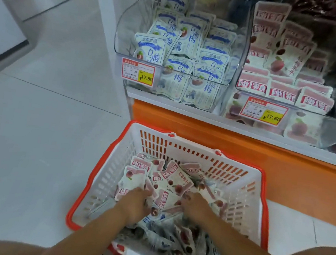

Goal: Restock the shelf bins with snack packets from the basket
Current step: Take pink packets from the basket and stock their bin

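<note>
The basket [244,201], white with an orange rim, stands on the floor [36,133], its far side close to the orange base [243,152] of the shelf. Both arms reach down into it from the near edge. The left grip [137,201] lies on the pink snack packets [173,180] toward the left wall of the basket, with the fingers bent down among them. The right grip [196,206] lies just beside it, toward the middle, its fingers also pushed in between the packets. I cannot tell whether either grip is grasping a packet or only touching, as the fingertips are hidden in the pile.

The pink packets fill the far half of the basket. The near half holds blue-and-white packets [171,239] (these are blurred, so the print is not readable).

On the shelf above, two clear bins stand side by side. The left bin [121,38], at the left end of the shelf, holds blue-and-white packets, and its price tag [138,72] reads 17.80. The right bin [334,127] holds pink packets of the same kind as those under the grips, and its price tag [264,113] reads 17.60.
</note>
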Available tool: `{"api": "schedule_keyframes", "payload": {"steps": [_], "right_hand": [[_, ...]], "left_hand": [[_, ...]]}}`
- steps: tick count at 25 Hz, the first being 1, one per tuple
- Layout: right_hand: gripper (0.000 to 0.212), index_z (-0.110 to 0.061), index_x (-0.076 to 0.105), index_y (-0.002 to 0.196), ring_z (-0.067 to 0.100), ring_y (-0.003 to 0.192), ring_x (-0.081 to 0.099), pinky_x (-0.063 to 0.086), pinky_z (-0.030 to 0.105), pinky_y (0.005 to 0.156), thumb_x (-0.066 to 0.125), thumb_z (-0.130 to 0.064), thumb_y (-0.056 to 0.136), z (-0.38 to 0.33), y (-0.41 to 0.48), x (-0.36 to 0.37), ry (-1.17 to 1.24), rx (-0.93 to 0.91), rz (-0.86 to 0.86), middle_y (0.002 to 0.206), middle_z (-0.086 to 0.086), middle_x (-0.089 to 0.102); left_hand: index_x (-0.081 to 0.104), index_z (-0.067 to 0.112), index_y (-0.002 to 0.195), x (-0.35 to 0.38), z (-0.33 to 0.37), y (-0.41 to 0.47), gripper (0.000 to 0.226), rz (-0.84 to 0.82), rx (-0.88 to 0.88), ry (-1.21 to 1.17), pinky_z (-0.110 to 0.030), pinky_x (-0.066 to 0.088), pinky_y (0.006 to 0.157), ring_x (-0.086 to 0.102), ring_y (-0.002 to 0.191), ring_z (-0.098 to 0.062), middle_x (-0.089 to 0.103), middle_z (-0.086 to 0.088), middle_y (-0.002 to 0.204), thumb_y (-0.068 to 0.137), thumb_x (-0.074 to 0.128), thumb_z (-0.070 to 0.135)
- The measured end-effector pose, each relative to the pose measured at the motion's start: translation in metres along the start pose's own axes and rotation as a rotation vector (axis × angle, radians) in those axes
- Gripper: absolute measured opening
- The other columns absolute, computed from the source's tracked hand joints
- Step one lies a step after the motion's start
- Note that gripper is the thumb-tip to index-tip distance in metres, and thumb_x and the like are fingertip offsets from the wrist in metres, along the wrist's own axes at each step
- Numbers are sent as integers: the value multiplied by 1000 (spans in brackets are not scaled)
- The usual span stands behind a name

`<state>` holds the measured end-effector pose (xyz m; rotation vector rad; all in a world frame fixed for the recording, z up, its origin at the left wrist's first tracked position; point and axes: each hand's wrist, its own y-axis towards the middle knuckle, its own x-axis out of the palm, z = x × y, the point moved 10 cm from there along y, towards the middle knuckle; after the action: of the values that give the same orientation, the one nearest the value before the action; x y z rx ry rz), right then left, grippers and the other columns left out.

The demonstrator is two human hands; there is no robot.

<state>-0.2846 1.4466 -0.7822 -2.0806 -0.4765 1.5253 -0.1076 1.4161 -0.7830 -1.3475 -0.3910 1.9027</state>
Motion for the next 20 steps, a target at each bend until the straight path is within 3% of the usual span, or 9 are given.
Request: {"api": "schedule_keyframes", "payload": {"steps": [3, 6, 8, 10, 13, 16, 18, 20], "right_hand": [[45, -11, 45, 133, 32, 119, 49, 44, 43, 98, 36, -40, 99, -37, 11, 20, -99, -64, -69, 135, 16, 49], [61, -19, 44, 140, 33, 129, 39, 36, 44, 106, 39, -54, 90, -15, 21, 24, -64, 126, -109, 146, 13, 40], [55, -19, 57, 128, 30, 123, 48, 43, 41, 102, 49, -56, 88, -6, 20, 20, 151, 184, -146, 136, 9, 50], [37, -15, 65, 113, 22, 102, 62, 54, 33, 88, 59, -44, 90, -7, 17, -3, 548, 164, -51, 114, 5, 63], [21, -17, 71, 105, 10, 75, 67, 52, 14, 60, 62, -33, 94, -12, 4, -46, 1072, 107, 87, 86, -3, 71], [21, -14, 73, 103, 15, 75, 68, 57, 29, 68, 69, -29, 90, -17, -14, -71, 1358, 29, 109, 85, 3, 73], [21, -12, 72, 106, 17, 70, 66, 58, 35, 69, 67, -26, 91, -16, -23, -72, 1492, 21, 75, 83, 9, 71], [22, -12, 73, 105, 20, 73, 67, 59, 45, 81, 67, -28, 91, -7, -32, -70, 1533, 32, 83, 85, 13, 70]], "left_hand": [[40, 22, 146, -6, -5, 6, 57, 89, -10, -33, -26, 36, 105, 49, 126, -23, 44, -8, 141, 93, 60, 32], [43, 21, 144, -11, -9, 7, 57, 104, -55, -127, -19, 38, 97, 54, 120, -20, 48, -7, 139, 91, 62, 25], [45, 18, 142, -9, -10, 4, 58, 80, -73, -203, -17, 39, 94, 55, 121, -19, 55, -5, 136, 88, 66, 22], [54, 21, 133, -20, -5, 3, 51, 133, -16, -299, -21, 42, 97, 56, 119, -16, 59, 4, 128, 86, 70, 27], [64, 26, 117, -39, 15, -7, 29, 137, 55, -698, -13, 46, 80, 61, 103, -6, 64, 17, 110, 89, 70, 23], [68, 19, 118, -52, 40, -19, 27, 38, 52, -1123, -25, 54, 86, 69, 102, -17, 73, 4, 109, 91, 67, 21], [70, 16, 111, -60, 55, -25, 21, 28, 71, -1231, -26, 57, 80, 71, 97, -20, 75, -1, 105, 91, 65, 17], [71, 13, 109, -64, 63, -28, 20, 70, 62, -1251, -23, 57, 68, 72, 93, -21, 76, -4, 102, 90, 66, 14]]}}
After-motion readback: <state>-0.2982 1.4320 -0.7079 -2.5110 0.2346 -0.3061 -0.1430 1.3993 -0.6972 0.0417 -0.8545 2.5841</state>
